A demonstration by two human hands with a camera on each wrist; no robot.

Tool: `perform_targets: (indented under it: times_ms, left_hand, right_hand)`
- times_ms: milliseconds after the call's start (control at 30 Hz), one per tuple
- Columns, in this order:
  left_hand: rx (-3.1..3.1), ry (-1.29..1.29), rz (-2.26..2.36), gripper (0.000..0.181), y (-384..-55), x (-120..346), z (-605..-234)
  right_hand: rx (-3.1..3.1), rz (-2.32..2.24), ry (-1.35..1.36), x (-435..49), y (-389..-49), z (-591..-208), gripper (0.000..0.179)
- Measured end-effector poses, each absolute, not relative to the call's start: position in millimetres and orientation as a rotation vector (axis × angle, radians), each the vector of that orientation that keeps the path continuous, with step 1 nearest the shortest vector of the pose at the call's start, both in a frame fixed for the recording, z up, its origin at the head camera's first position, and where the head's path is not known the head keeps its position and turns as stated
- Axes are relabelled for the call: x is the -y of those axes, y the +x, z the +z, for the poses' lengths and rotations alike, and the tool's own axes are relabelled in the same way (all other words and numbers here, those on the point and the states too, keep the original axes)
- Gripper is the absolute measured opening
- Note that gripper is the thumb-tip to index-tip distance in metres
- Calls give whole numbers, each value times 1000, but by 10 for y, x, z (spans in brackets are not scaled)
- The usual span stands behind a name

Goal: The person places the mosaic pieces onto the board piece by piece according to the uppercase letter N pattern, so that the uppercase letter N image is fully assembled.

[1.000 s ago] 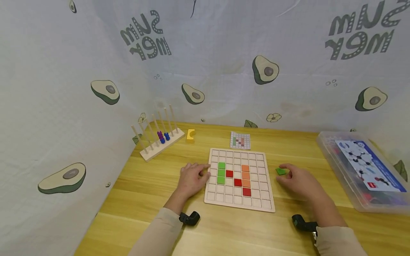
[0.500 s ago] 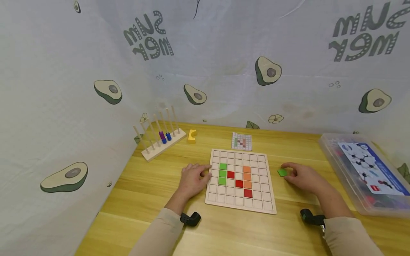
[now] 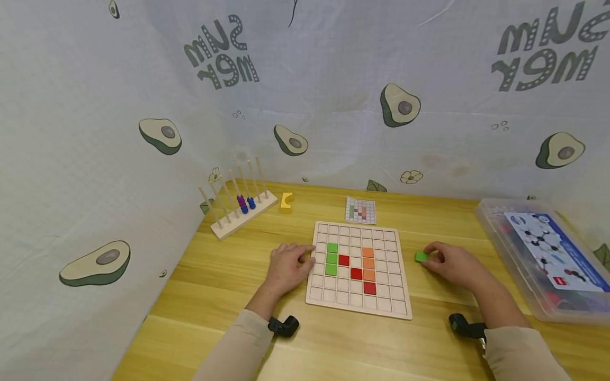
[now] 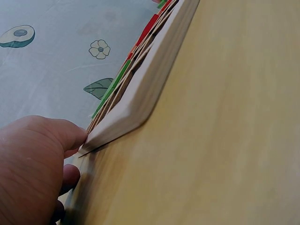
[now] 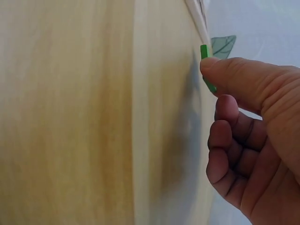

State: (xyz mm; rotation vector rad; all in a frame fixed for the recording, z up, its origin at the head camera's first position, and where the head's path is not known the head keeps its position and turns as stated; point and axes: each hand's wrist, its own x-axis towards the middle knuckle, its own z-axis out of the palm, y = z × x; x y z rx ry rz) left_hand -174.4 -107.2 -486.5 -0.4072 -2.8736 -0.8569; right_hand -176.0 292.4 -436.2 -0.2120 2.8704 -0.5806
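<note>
A wooden grid board (image 3: 329,296) lies on the table, bearing several coloured square tiles: a column of green tiles (image 3: 331,259), red tiles (image 3: 356,273) on a diagonal and a column of orange tiles (image 3: 368,263). My left hand (image 3: 286,269) rests at the board's left side, thumb and index fingertips touching its edge. Right of the board, my right hand (image 3: 451,264) pinches a loose green square tile (image 3: 421,256) between thumb and fingers. In the right wrist view the thumb covers part of that green tile (image 5: 204,50); the other fingers are curled loosely.
Behind the board lies a small printed pattern card (image 3: 360,211). A peg stand (image 3: 245,214) with a few purple and blue beads stands at the back left, near a yellow notched block (image 3: 286,203). A clear plastic case (image 3: 524,275) sits at the right.
The green tile has turned and tilted slightly in my right hand, which stays right of the board. My left hand and the tiles on the board have not moved. The head view shifted slightly.
</note>
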Motion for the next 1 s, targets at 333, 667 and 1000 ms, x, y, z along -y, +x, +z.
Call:
perform_targets:
  times_ms: [333,667,1000]
  left_hand:
    - [2874,-411,-859,33,-1738,1075,-4857]
    - [2863,-408,-884,32,-1734,1073,-4857]
    - [2868,-410,-873,32,-1730,1077,-4864]
  right_hand:
    - [-2888,-580,-225,-2714,-1645,-4226,36]
    - [-2890,-603,-369,-2348,-1489,-4160,26]
    - [-2845,-624,-488,-2081,-1360,-4130,22]
